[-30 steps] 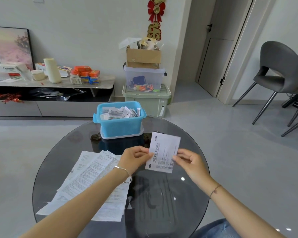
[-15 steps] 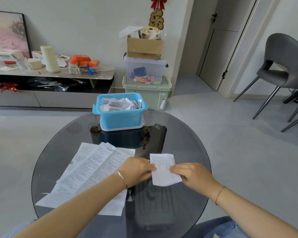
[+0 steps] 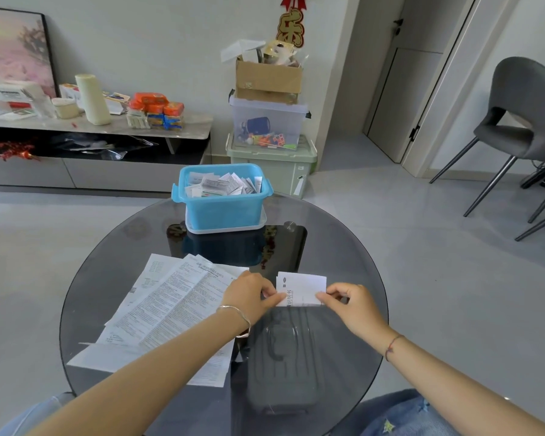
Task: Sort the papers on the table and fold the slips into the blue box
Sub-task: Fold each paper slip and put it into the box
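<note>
We had the small white printed paper slip [image 3: 301, 289] between our two hands, low over the round smoked-glass table [image 3: 343, 234]. Our left hand [image 3: 250, 295] was closed in a pinch on the slip's left edge, thumb and forefinger [image 3: 272, 298] together on the paper and the other fingers curled under. Our right hand [image 3: 351, 305] pinched the slip's lower right corner in the same way, its fingertips [image 3: 323, 298] closed on the paper. The slip looked already doubled over, with a crease along its near edge, though we could not tell how many layers it had.

We judged that we were in the folding step: one slip partly folded, not yet small enough or not yet released. Beyond our left hand, straight ahead of both hands, stood the blue plastic box with side handles [image 3: 222, 207], open and already heaped with folded white slips [image 3: 224, 185]. To the outside of our left hand, and partly under that forearm, lay the fanned pile of large white printed sheets [image 3: 167, 305], still flat on the glass.

The next move, as we judged it, called for pressing the crease flat, perhaps one more fold, then a reach forward from the hands to drop the slip over the box rim. The box being so full, the slip might slide off the heap.
</note>
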{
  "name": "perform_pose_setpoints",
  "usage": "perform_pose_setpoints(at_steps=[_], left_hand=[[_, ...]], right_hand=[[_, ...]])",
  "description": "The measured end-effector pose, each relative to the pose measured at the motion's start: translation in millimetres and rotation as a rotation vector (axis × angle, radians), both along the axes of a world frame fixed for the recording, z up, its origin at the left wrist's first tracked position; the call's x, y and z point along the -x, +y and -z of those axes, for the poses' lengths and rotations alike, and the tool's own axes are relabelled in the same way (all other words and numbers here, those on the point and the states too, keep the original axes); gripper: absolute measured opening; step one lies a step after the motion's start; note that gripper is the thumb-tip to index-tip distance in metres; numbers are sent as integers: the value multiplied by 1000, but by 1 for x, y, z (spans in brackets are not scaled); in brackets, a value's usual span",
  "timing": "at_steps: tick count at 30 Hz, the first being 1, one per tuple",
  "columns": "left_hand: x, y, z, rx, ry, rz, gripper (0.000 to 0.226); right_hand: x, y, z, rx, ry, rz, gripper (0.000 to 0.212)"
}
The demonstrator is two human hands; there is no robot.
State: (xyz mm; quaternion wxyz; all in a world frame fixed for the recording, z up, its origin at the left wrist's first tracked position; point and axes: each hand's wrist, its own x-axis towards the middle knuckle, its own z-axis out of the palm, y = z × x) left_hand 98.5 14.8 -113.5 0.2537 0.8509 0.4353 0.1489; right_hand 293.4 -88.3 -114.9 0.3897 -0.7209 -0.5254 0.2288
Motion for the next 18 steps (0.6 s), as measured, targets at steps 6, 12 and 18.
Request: perform_pose_setpoints(at_steps=[6, 12, 18], left_hand=[[-9, 3, 0, 128, 34, -65, 39], [-8, 0, -6, 56, 89, -89, 26], [7, -11, -19, -172, 171, 247, 40]], right_hand=[[3, 15, 7, 54, -2, 108, 23], [5, 17, 7, 93, -71, 124, 27], [3, 18, 6, 103, -94, 131, 29]])
